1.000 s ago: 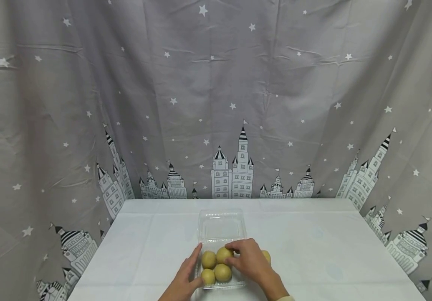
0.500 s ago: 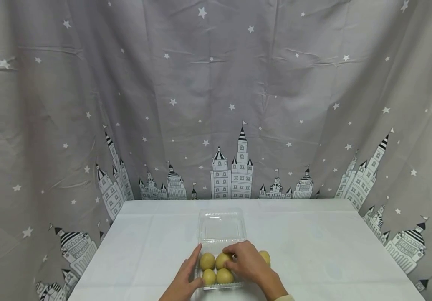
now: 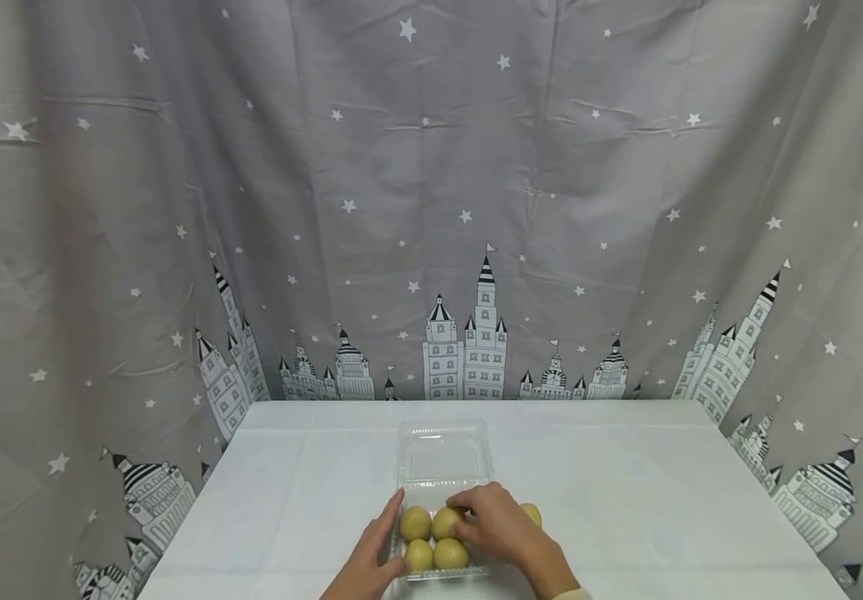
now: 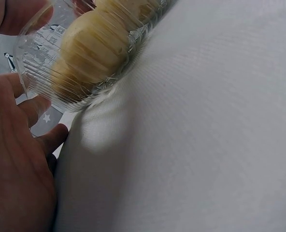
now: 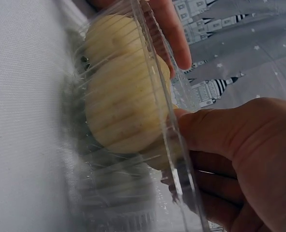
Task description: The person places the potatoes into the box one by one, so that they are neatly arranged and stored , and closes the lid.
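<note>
Several round yellow fruits sit in a clear plastic clamshell box (image 3: pixel 449 575) on the white table. In the head view, my right hand (image 3: pixel 504 525) reaches over the box's right side. Its thumb and fingers pinch the back-right fruit (image 3: pixel 446 522), partly hidden by the hand. A back-left fruit (image 3: pixel 415 523), a front-left fruit (image 3: pixel 419 555) and a front-right fruit (image 3: pixel 450 553) lie beside it. My left hand (image 3: pixel 368 552) rests along the box's left wall, fingers extended and thumb near the front corner. Ribbed walls blur the fruits in both wrist views.
The box's lid (image 3: pixel 444 454) lies folded back, away from me. Another yellow fruit (image 3: pixel 531 513) is on the table just right of my right hand, partly hidden by it. A grey curtain (image 3: pixel 431 208) with stars and castles hangs behind the white table (image 3: pixel 311 475).
My right hand has come down slightly with the back-right fruit, which sits lower in the box. The front-right fruit has shifted a little right. My left hand stays at the box's side.
</note>
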The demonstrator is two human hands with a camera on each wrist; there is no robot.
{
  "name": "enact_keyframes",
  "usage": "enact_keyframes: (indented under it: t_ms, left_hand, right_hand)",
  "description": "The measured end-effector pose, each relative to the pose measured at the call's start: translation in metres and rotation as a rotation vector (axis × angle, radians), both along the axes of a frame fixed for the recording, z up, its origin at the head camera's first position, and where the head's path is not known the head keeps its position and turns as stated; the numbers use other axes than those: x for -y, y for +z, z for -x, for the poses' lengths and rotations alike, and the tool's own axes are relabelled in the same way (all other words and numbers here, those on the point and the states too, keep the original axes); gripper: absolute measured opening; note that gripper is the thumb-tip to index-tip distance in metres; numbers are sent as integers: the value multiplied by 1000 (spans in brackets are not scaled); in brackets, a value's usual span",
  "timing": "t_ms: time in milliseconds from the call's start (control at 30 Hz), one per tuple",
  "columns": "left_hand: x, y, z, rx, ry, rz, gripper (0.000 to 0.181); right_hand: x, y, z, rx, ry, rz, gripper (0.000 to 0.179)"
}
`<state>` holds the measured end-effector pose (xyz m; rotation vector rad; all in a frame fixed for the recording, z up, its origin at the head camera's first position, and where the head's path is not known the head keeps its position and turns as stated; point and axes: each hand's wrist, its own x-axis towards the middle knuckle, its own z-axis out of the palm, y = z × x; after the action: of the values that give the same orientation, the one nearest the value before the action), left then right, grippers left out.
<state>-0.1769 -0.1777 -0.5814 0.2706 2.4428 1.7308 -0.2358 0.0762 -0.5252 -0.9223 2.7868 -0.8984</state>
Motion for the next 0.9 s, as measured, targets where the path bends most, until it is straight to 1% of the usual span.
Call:
enact_keyframes:
  t_ms: [100,200,267,367,400,500,567,633,700,733,767,867,900]
  left_hand:
    - [-1,0,-1,-1,7,27,106]
    - [-1,0,0,3,-9,8,107]
    - [0,-1,0,6,-17,-5,107]
    - [1,-2,1,-15,-30,-19,107]
    - [2,-4,2,-18,-30,-25,107]
    - [4,-12,6,-34,-28,-33,105]
    - [5,-18,8,-28,-9,-36,104]
    - [5,-21,8,-48,6,-36,102]
    - [5,-23,8,-87,-9,-47,102]
    - [6,-25,8,-88,-14,-42,102]
    - [7,-27,9,-110,-26,-33,101]
    - [9,-31,11,-133,-69,-25,101]
    - [10,-32,12,-117,-64,-16,102]
  right_hand:
    - [-2,1,0,7,8,1,28]
    - [-4,2,-1,5,17,15,26]
    - [-6,3,-1,-16,26,31,25]
    - [-10,4,-2,-33,26,62,27]
    - [-11,4,-2,-32,27,73,28]
    - [-17,7,-1,6,29,111,32]
    - [-21,9,-1,40,29,130,33]
    - [-26,13,-2,74,20,153,35]
    - [-30,16,-2,99,5,168,37]
    - [-33,18,-2,105,-1,176,38]
    - [-35,19,-2,112,-6,187,39]
    - [-42,22,-2,125,-13,221,41]
    - [-45,23,-2,129,-14,232,42]
